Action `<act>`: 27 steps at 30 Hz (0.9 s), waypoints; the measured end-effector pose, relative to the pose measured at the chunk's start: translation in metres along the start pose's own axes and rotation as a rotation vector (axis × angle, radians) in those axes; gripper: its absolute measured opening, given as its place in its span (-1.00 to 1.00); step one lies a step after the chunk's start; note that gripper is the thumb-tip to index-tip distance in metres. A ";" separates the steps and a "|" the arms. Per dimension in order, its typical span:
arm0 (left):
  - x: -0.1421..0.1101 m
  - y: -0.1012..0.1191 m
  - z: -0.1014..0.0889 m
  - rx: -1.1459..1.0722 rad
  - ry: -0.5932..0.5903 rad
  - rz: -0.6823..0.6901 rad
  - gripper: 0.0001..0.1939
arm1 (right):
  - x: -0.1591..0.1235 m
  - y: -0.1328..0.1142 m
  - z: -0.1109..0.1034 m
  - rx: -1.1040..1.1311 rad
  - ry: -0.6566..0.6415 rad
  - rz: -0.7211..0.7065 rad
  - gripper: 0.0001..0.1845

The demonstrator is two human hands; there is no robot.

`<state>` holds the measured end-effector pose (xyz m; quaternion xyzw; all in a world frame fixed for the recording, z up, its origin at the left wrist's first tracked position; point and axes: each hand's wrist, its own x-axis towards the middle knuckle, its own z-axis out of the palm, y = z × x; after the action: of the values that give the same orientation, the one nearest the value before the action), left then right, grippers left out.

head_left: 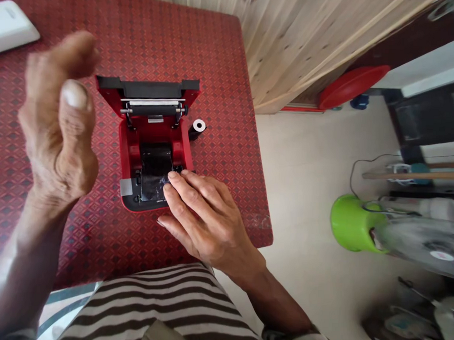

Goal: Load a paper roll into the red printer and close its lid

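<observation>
A red and black printer [123, 150] sits on the table with its lid [152, 89] raised, showing a roller and a bar. Inside lies a black roll [157, 151], its glossy strip [153, 187] drawn forward over the front edge. My right hand [209, 222] rests at the front right corner, fingers stretched out, fingertips touching the strip's right side. To the left of the printer my left hand [59, 117] is raised, thumb and bent fingers apart, nothing visible in it; it is slightly blurred. Right of the printer stands a small dark roll with a white end [199, 126].
The table [228, 150] has a red patterned cover. A white box-like object [11, 28] lies at the far left. Wooden panelling [278, 37] borders the far side. On the floor to the right are a green bucket-like object [350, 223] and a red round object [351, 87].
</observation>
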<state>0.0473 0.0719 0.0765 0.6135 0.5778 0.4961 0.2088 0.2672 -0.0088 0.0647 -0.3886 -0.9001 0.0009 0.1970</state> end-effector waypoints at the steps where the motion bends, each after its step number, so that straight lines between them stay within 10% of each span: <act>1: 0.000 0.002 -0.001 0.045 -0.071 0.059 -0.40 | -0.001 0.000 -0.001 -0.007 0.003 0.003 -0.52; 9: -0.046 -0.011 -0.012 0.253 -0.201 0.358 -0.39 | -0.006 -0.003 0.002 -0.037 0.043 0.027 -0.60; 27: -0.081 -0.039 -0.006 0.171 -0.256 0.458 -0.34 | -0.013 -0.007 0.008 -0.035 0.092 0.095 -0.62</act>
<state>0.0357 0.0055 0.0164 0.8012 0.4326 0.3985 0.1098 0.2674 -0.0222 0.0532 -0.4337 -0.8706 -0.0233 0.2312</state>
